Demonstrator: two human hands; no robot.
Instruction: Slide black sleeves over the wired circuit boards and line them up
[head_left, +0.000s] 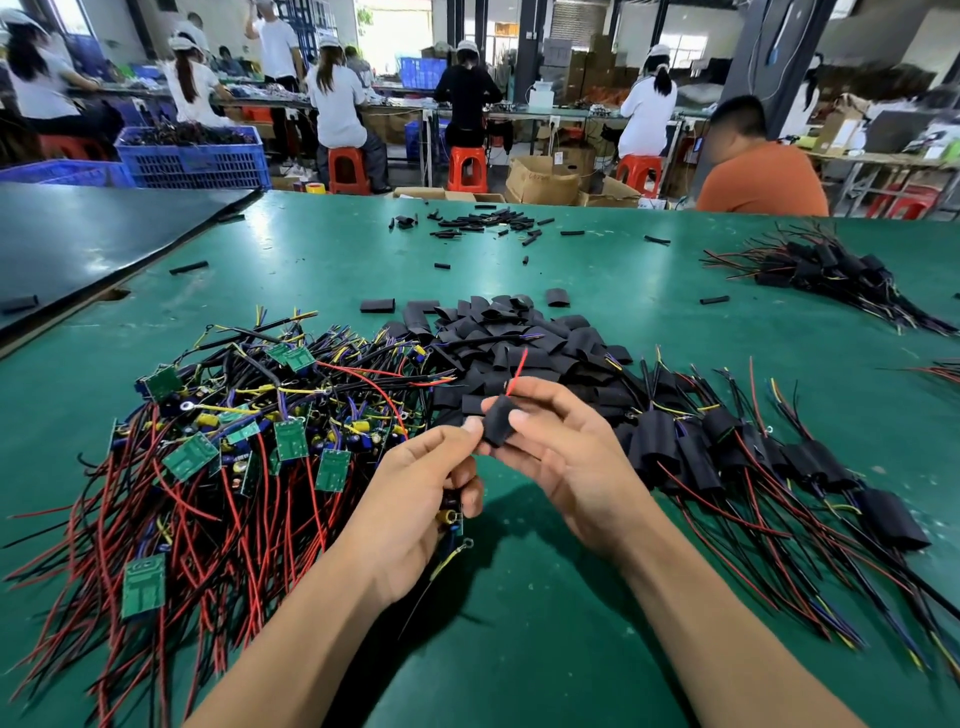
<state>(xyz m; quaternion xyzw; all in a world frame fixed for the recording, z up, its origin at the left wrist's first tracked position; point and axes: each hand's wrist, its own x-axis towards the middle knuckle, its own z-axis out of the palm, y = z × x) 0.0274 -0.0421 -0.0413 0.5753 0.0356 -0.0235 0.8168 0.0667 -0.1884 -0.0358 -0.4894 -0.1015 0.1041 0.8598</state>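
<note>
My right hand (563, 452) pinches a black sleeve (497, 426) between thumb and fingers; a red wire (518, 371) pokes out of its top. My left hand (415, 499) grips a wired circuit board (451, 514) with a yellow part, just below the sleeve, its ring-terminal lead hanging down. A heap of bare green boards with red and black wires (228, 447) lies to the left. Loose black sleeves (498, 338) are piled behind my hands. Sleeved boards (753, 457) lie in a row to the right.
The green table (519, 623) stretches ahead. More small black tubes (483, 221) are scattered far back, and another sleeved bundle (826, 270) lies at the far right. A dark table (93, 234) adjoins on the left. Several people sit at benches beyond.
</note>
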